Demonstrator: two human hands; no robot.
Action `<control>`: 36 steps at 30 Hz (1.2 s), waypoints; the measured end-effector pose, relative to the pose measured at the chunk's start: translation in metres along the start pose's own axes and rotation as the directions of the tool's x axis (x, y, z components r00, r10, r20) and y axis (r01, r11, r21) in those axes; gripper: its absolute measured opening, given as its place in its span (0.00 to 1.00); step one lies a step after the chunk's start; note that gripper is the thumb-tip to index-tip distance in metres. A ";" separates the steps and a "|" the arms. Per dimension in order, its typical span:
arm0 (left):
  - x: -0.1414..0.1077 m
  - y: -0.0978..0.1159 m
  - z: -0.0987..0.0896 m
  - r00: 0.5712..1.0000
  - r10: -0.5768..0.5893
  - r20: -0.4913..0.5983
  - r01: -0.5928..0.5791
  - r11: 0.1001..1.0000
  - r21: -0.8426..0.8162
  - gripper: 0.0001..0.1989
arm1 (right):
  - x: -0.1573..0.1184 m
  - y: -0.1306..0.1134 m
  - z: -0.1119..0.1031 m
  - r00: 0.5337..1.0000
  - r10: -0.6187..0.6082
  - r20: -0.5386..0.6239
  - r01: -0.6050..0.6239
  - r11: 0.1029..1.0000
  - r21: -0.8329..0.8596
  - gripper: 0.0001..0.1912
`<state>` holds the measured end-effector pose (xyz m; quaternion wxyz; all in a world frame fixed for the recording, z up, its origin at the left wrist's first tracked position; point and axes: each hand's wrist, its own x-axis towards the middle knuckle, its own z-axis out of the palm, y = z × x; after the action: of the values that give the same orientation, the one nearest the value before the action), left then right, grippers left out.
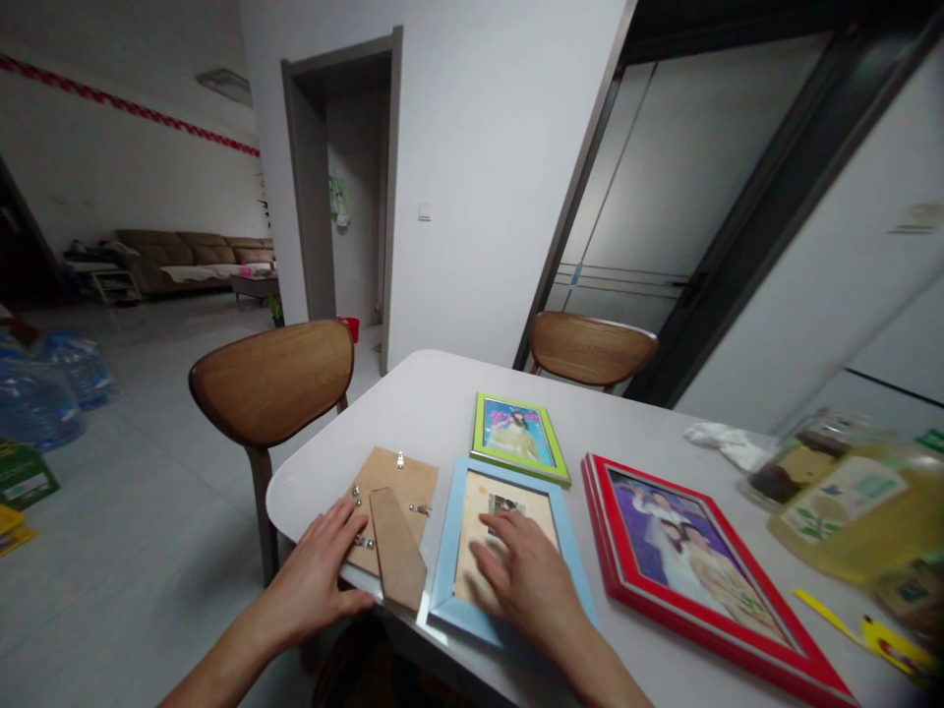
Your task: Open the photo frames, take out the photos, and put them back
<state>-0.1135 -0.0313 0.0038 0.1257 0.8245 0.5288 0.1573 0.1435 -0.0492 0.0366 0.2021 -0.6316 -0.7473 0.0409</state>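
Observation:
A brown frame backing board (426,480) with metal clips and a folded-down stand leg (396,551) lies at the table's near left edge. My left hand (317,565) rests at its left side, fingertips by the clips, thumb apart near the lower corner. To the right lies a light blue picture frame (451,551) with a cream sheet and a small photo (507,504) inside. Over it is my right hand (527,570), fingers spread, index fingertip beside the small photo; whether it touches the sheet I cannot tell. Neither hand grips anything.
Behind lies a green-framed picture (516,435); a thick red frame (689,565) lies right. An oil jug (848,516), yellow item (896,644) and white cloth (730,442) are farther right. Wooden chairs (276,379) stand around the white table (428,393). Water bottles (74,369) stand on the floor.

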 end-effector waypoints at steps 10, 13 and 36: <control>-0.007 -0.028 0.006 0.984 0.113 -0.139 -0.128 0.986 -0.107 0.25 | 0.013 -0.081 0.045 0.994 -0.107 0.036 0.096 0.969 0.227 0.21; -0.003 -0.014 0.001 0.971 0.154 -0.183 -0.184 0.970 -0.158 0.26 | 0.005 -0.067 0.027 0.993 -0.120 -0.020 0.118 0.922 0.369 0.21; 0.044 0.117 0.036 0.940 0.337 0.053 -0.326 0.932 -0.156 0.07 | -0.049 0.068 0.010 0.985 -0.022 -0.171 0.021 1.000 -0.007 0.15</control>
<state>0.0153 -0.0401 0.0200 0.1777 0.8962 0.3637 0.1817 0.2089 -0.0811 -0.0067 0.2644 -0.6252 -0.7341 -0.0174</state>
